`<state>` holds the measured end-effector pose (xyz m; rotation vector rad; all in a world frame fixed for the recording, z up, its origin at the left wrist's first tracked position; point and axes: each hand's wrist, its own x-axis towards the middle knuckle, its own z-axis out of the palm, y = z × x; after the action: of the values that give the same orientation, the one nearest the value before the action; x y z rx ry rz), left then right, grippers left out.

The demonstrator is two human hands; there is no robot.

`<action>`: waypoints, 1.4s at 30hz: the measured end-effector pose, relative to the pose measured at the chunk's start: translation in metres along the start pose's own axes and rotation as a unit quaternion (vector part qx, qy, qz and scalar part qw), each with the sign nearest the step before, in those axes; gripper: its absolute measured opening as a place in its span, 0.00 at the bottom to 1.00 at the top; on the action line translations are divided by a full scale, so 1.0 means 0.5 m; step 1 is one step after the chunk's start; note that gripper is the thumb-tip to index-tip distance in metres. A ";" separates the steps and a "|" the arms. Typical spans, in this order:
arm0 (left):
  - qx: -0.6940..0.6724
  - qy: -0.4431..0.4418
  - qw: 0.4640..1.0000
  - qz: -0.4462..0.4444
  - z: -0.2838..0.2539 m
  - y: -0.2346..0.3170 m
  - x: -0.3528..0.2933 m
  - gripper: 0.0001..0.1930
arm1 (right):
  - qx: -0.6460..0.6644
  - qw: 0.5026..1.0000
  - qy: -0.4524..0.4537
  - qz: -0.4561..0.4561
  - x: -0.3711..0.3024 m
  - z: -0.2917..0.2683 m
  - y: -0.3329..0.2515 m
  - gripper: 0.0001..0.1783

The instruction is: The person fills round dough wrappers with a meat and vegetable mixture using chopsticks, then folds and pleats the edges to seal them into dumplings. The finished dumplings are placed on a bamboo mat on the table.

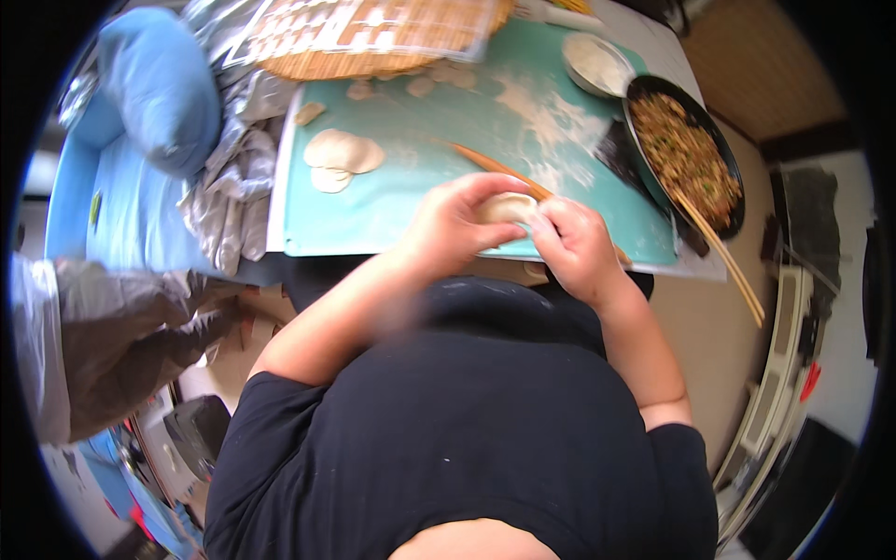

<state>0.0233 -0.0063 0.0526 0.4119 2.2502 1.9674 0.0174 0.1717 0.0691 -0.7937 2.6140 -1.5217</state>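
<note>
A pale dumpling (505, 211) is held between my two hands above the near edge of the teal mat (411, 149). My left hand (453, 217) curves its thumb and fingers round one end. At the other end, my right hand (574, 241) pinches the dough edge with thumb and fingers. Just beyond my hands a slim wooden rolling pin (485, 162) lies slantwise on the mat, partly hidden by them. Several round dough wrappers (343, 152) overlap on the mat's left side. Smaller dough pieces (422, 87) sit farther back.
At the right stands a dark pan of chopped filling (681, 154), with chopsticks (726, 257) jutting past the table edge. A bowl of flour (597, 63) is behind it. A woven round tray (373, 47) covers the back left. Grey plastic and a blue bin (79, 201) flank the table's left.
</note>
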 end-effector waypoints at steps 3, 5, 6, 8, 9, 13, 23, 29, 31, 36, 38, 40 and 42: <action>0.005 -0.011 1.000 0.016 -0.009 -0.018 -0.002 0.19 | 0.011 0.999 -0.028 0.030 0.003 0.013 0.011 0.10; 0.044 0.003 0.999 0.000 -0.031 -0.028 -0.010 0.19 | 0.047 0.997 -0.050 0.045 0.003 0.021 0.023 0.12; 0.073 0.020 0.997 0.002 -0.042 -0.034 -0.014 0.19 | 0.061 0.995 -0.061 0.054 0.001 0.023 0.034 0.13; 0.040 0.097 0.994 -0.021 -0.083 -0.097 -0.012 0.18 | 0.082 0.991 -0.072 0.079 -0.001 0.024 0.041 0.15; 0.077 0.152 0.985 0.002 -0.115 -0.148 -0.002 0.18 | 0.088 0.989 -0.070 0.095 -0.003 0.022 0.040 0.15; 0.294 0.284 0.913 -0.007 -0.294 -0.225 0.046 0.16 | 0.121 0.978 -0.059 0.162 -0.021 0.018 0.058 0.15; 0.428 0.128 0.880 -0.158 -0.446 -0.277 0.168 0.19 | 0.140 0.954 -0.032 0.262 -0.069 0.004 0.067 0.11; 0.462 0.127 0.873 -0.093 -0.441 -0.278 0.161 0.18 | 0.160 0.946 -0.007 0.283 -0.094 -0.003 0.085 0.10; 0.515 0.165 0.841 -0.014 -0.430 -0.277 0.140 0.14 | 0.154 0.945 -0.005 0.288 -0.090 -0.003 0.086 0.10; 0.555 0.119 0.823 -0.014 -0.363 -0.257 0.079 0.08 | 0.177 0.945 -0.010 0.275 -0.074 0.003 0.096 0.10; 0.587 0.096 0.804 -0.018 -0.347 -0.258 0.073 0.08 | 0.172 0.948 -0.016 0.267 -0.064 0.000 0.089 0.10; 0.583 0.082 0.808 -0.032 -0.341 -0.247 0.073 0.09 | 0.172 0.953 -0.015 0.248 -0.066 -0.005 0.094 0.10; 0.579 0.084 0.809 -0.058 -0.336 -0.243 0.075 0.10 | 0.187 0.950 -0.009 0.250 -0.069 -0.013 0.093 0.10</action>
<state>-0.0727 -0.1697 -0.0395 0.1577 3.2281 0.3367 0.0266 0.2104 0.0266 -0.0983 2.1607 -1.7329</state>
